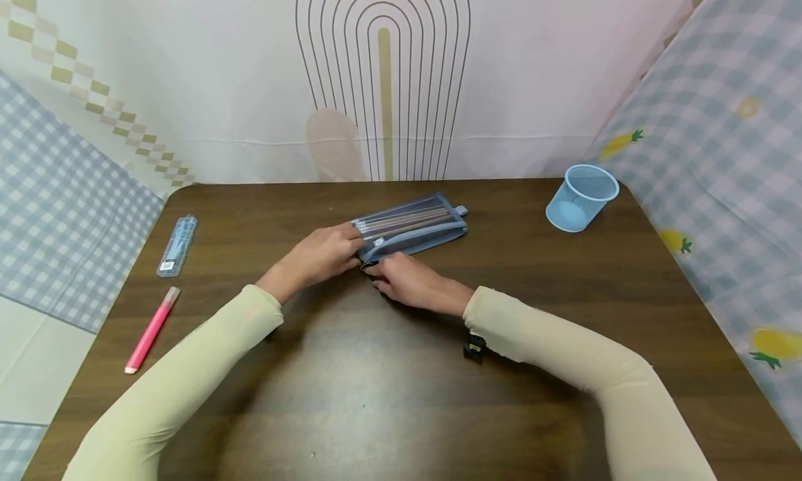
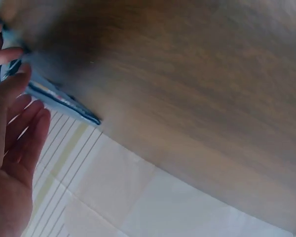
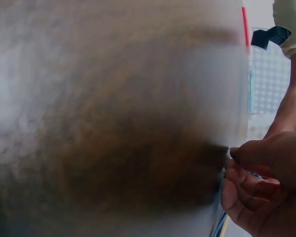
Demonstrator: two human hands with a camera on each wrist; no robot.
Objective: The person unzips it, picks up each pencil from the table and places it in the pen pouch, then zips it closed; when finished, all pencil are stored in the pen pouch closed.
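Observation:
A translucent blue zip pencil case (image 1: pixel 432 232) lies on the table with several pencils (image 1: pixel 407 220) inside. My left hand (image 1: pixel 322 253) holds its left end, the thumb and fingers curled around the edge. At the near left corner, my right hand (image 1: pixel 410 280) pinches a small dark tab (image 1: pixel 367 264) of the case between thumb and forefinger; the fingers partly hide it. In the left wrist view, the case (image 2: pixel 64 101) runs away from the left fingertips. The right wrist view shows the right thumb and forefinger meeting beside the case's edge.
A light blue mesh pen cup (image 1: pixel 573 206) stands at the back right of the wooden table (image 1: pixel 351 397). On the left lie a slim clear-blue package (image 1: pixel 177 246) and a pink marker (image 1: pixel 150 333). Patterned cloth (image 1: pixel 238 84) hangs behind and at both sides.

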